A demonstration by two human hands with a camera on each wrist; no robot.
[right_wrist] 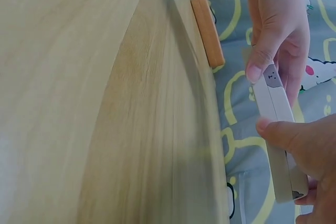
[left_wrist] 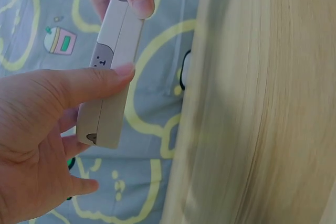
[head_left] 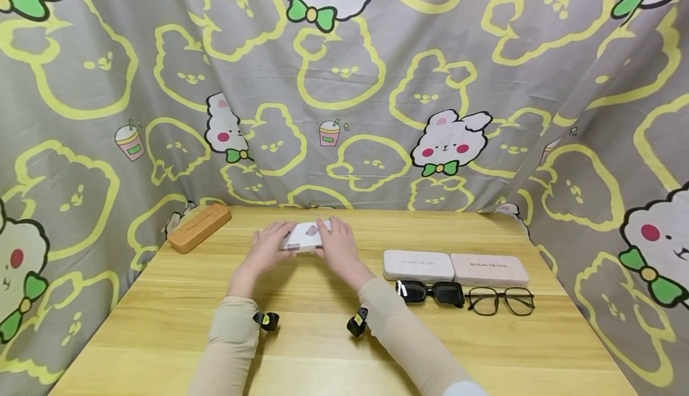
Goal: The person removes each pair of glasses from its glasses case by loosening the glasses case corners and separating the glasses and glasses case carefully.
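A white glasses case [head_left: 305, 235] with grey cartoon bears is held above the far part of the table, between both hands. My left hand [head_left: 271, 245] grips its left end, and my right hand [head_left: 339, 246] grips the right end. The left wrist view shows the left thumb on the near side of the glasses case [left_wrist: 109, 121], with other fingers behind it. Seen from the right wrist, both thumbs press the side of the glasses case [right_wrist: 278, 156], where a thin seam runs lengthwise and looks closed. What lies inside is hidden.
At the table's [head_left: 317, 336] far left lies an orange-brown case [head_left: 200, 228]. On the right, a white case [head_left: 418, 264] and a pale pink case [head_left: 491, 269] sit side by side, behind black sunglasses [head_left: 430, 293] and thin-framed glasses [head_left: 500, 301]. A patterned curtain [head_left: 344, 85] hangs behind.
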